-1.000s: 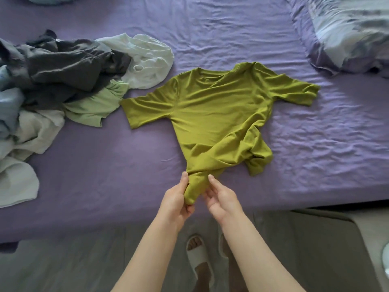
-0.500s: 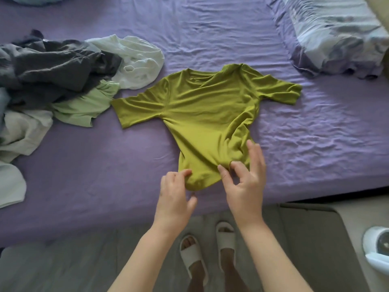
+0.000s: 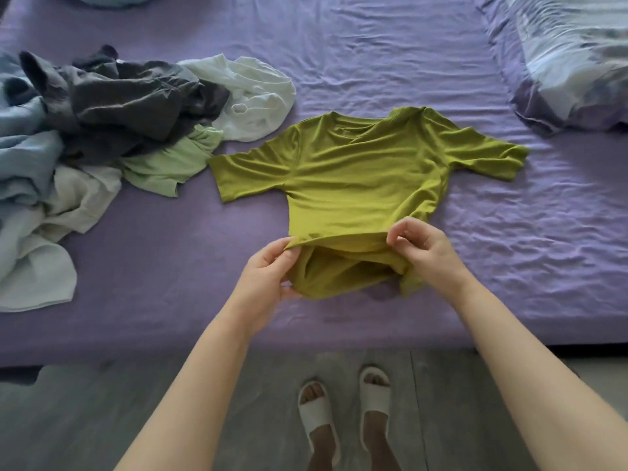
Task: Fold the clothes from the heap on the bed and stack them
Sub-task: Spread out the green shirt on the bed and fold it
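An olive-green T-shirt (image 3: 360, 178) lies spread on the purple bed (image 3: 373, 62), neck away from me and both sleeves out to the sides. My left hand (image 3: 268, 273) pinches the shirt's bottom hem at its left corner. At the right corner my right hand (image 3: 421, 246) pinches the hem as well. The hem is lifted off the bed between them, and the lower layer hangs bunched beneath. A heap of clothes (image 3: 102, 137) lies at the left: dark grey, white, pale green and light blue pieces.
A patterned pillow (image 3: 574, 59) lies at the bed's far right. The bed's near edge runs just below my hands, with grey floor beyond. My feet in white slippers (image 3: 343, 409) stand on that floor.
The shirt's lower part was bunched to a point between my hands; my hands have moved apart to the hem's two corners and the shirt body is now spread flatter and wider.
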`<state>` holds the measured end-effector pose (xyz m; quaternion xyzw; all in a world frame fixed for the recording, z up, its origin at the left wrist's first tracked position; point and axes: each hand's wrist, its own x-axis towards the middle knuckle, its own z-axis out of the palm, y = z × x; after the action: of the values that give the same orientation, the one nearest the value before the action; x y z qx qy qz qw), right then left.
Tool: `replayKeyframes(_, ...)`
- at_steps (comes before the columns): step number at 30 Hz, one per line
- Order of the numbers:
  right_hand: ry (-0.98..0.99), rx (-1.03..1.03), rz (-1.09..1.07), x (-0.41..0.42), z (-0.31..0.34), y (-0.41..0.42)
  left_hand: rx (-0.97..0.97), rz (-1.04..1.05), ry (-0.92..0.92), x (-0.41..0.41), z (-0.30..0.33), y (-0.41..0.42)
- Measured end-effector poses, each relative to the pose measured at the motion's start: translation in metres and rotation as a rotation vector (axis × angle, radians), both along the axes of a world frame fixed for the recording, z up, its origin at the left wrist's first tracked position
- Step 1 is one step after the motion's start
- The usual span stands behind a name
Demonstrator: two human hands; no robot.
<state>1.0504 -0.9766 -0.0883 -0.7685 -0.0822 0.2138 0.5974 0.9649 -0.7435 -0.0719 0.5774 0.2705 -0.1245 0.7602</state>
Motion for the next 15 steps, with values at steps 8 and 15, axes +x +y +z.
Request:
replayKeyframes(8, -0.559, -0.222, 0.078, -0.048, -0.015, 0.04, -0.506, 0.485, 0.184, 0.024, 0.021, -0.021)
replayKeyframes(15, -0.644, -0.387, -0.203, -0.043, -0.035, 0.048, -0.614, 0.578, 0.158, 0.029, 0.026, -0.026)
